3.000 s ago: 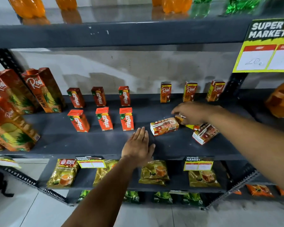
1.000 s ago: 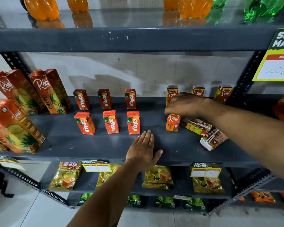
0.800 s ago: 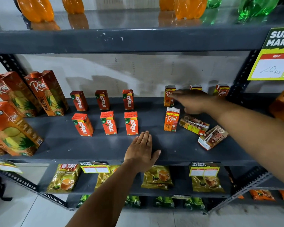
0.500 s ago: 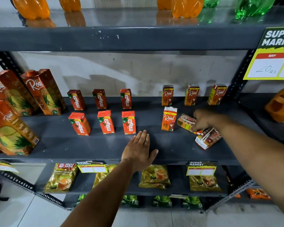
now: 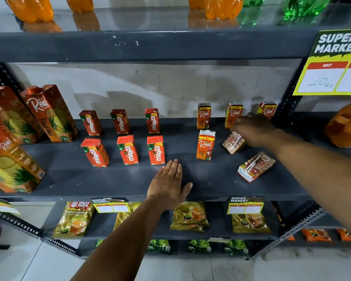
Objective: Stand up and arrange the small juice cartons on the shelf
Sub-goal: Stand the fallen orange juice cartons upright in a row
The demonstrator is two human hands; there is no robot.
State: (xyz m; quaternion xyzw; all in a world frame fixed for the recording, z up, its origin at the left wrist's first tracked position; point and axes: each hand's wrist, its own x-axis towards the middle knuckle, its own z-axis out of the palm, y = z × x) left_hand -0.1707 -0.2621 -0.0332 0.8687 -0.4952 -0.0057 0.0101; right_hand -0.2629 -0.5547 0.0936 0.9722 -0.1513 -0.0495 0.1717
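On the grey shelf (image 5: 109, 179) several small red Maaza cartons (image 5: 128, 150) stand in two rows at the middle. Three small Real cartons (image 5: 203, 116) stand at the back right, and one more Real carton (image 5: 205, 145) stands in front of them. My right hand (image 5: 253, 131) is shut on a small carton (image 5: 233, 143) that tilts with its straw side up, lifted off the shelf. Another small carton (image 5: 255, 166) lies flat at the front right. My left hand (image 5: 168, 184) rests flat, fingers apart, on the shelf near its front edge.
Large Real pineapple cartons (image 5: 49, 114) stand at the left end. Orange and green bottles (image 5: 223, 7) stand on the shelf above. Tea packets (image 5: 189, 217) lie on the shelf below. A yellow price sign (image 5: 330, 63) hangs at the upper right, with an orange pack (image 5: 344, 126) beneath it.
My right hand stood one Real carton upright in the front row, let it go, then reached right and picked up a lying carton, which now tilts upward. The left hand has stayed put.
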